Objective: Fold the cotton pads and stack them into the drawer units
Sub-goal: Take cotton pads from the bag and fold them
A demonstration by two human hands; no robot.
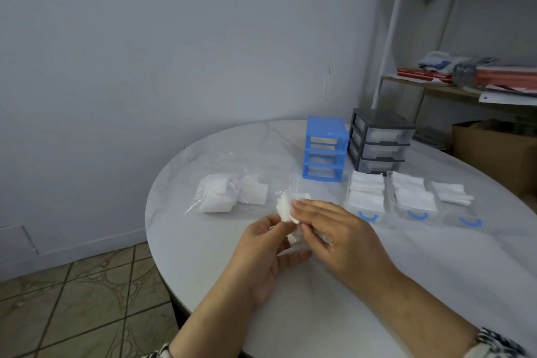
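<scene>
Your left hand and right hand meet above the near part of the white table, both pinching one cotton pad between curled fingers. Left of them, a clear plastic bag of unfolded pads lies close to the table's curved left edge. Behind the hands stands an empty blue drawer frame, with a grey drawer unit just beside it. To the right, three clear drawers hold folded pads. A shelf crowds the far right corner.
</scene>
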